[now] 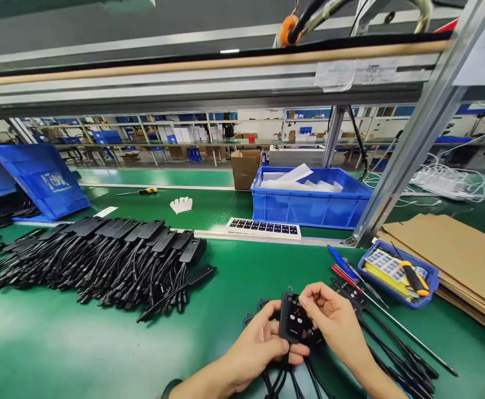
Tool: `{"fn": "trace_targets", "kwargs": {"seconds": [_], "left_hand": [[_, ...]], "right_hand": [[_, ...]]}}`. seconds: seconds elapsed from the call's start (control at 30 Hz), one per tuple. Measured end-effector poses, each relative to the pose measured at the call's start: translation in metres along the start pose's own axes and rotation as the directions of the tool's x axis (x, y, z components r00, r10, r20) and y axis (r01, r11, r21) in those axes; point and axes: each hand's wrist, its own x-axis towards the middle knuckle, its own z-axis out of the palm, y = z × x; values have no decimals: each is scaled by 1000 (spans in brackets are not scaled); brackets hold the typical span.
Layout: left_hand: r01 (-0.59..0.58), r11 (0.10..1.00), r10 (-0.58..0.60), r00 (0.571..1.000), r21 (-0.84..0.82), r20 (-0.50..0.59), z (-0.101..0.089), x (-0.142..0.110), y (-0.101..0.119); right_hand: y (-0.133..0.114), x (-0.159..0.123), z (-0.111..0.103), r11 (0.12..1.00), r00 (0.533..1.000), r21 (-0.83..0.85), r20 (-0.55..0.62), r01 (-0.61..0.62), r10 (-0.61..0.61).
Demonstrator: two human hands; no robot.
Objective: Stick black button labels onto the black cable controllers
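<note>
My left hand [263, 341] is wrapped round a black control box [291, 328] with light buttons, small red marks and cables hanging below it. The fingers of my right hand [329, 318] are pinched together at the box's upper right edge; whether a thin label sits between them is hidden. Beneath and behind both hands lie more black boxes with cables, partly covered. Right of my right hand are further black cabled boxes [352, 296], a red-handled long screwdriver [392, 316] and a blue-handled tool [342, 260].
A large pile of black cabled boxes [121, 255] covers the left side. Beyond the near bench stand a label sheet [263, 228], a blue bin [304, 205] and a white glove [181, 205]. A small blue tray [425, 288] and cardboard sheets [466, 255] lie right, beside a metal post [417, 127].
</note>
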Motion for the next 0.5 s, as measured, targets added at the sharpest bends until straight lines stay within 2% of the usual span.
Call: {"fn": "trace_targets", "kwargs": {"seconds": [0.2,0.4,0.5], "left_hand": [[39,999,-38,998,-2,39,-1,-1,-2],[28,1000,-27,998,-7,63,-1,-1,-3],[23,1000,-21,997,-22,78,-1,-1,-4]], "right_hand": [[-6,-1,1,999,999,1,27,-42,42],[-12,0,-5,999,998,27,-30,-45,46],[-11,-2,-3,999,999,-10,3,-38,38]]}}
